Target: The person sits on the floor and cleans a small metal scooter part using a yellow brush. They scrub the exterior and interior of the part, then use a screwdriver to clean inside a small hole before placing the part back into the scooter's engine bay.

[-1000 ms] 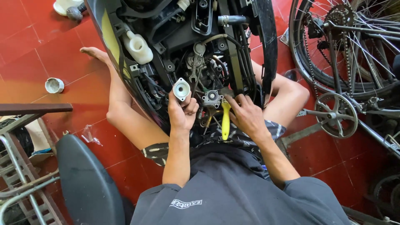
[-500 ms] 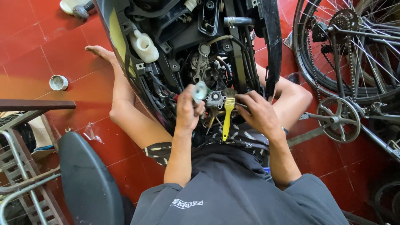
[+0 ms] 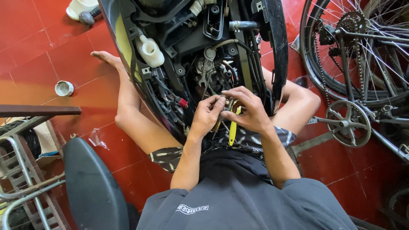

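Closed to a fingertip pinch, both of them: left hand (image 3: 206, 116) and right hand (image 3: 250, 111) meeting on a small metal part (image 3: 224, 102), fingers curled tight round it with almost no gap showing. Sits right between the two sets of fingertips, just above the person's lap and against the lower edge of the open scooter body (image 3: 128, 64). Probably light, hard and stiff, judging by its size and dull metal shine; likely greasy too, so prone to slipping and rolling off into the wiring below. Best taken by the outer edges with thumb and forefinger, as here, not by any thin stem. Looks greyish and small, mostly hidden by the fingers, so no telling its exact shape. Hangs just under the right palm, a yellow-handled tool (image 3: 232, 131); cannot tell whether held or merely resting there. Further up inside the scooter, a tangle of black hoses, a red-tipped plug (image 3: 182, 103) and a white plastic bottle (image 3: 150, 51). To the right, a bicycle wheel (image 3: 341, 55) and a chainring (image 3: 349, 123); to the left, a black seat (image 3: 91, 183) and a white cap (image 3: 64, 88) on the red tile floor (image 3: 42, 51).
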